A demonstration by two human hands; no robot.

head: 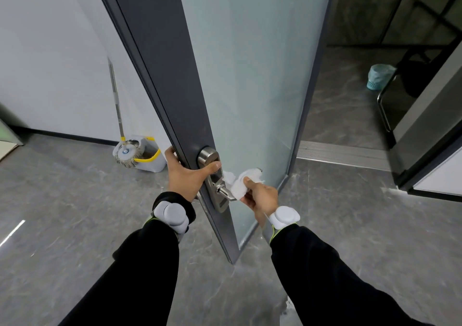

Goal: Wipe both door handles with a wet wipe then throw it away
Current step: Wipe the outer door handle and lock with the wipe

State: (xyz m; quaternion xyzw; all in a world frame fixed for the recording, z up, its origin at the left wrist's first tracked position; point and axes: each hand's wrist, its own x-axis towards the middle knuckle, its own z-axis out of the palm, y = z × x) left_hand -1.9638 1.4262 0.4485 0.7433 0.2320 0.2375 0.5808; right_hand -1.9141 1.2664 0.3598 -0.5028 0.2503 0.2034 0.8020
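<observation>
A grey-framed door with frosted glass (250, 75) stands open, edge toward me. My left hand (186, 175) grips the door's edge, thumb resting on the silver lock plate (212, 175). The silver lever handle (226, 192) sticks out to the right on this side. My right hand (261, 195) holds a crumpled white wet wipe (241, 184) wrapped over the outer part of that lever. The handle on the door's other side is hidden behind the door and my left hand.
A mop in a grey and yellow bucket (147, 159) stands by the white wall at left. A teal waste basket (378, 76) sits on the floor beyond the doorway at right. A metal threshold strip (345, 154) crosses the doorway.
</observation>
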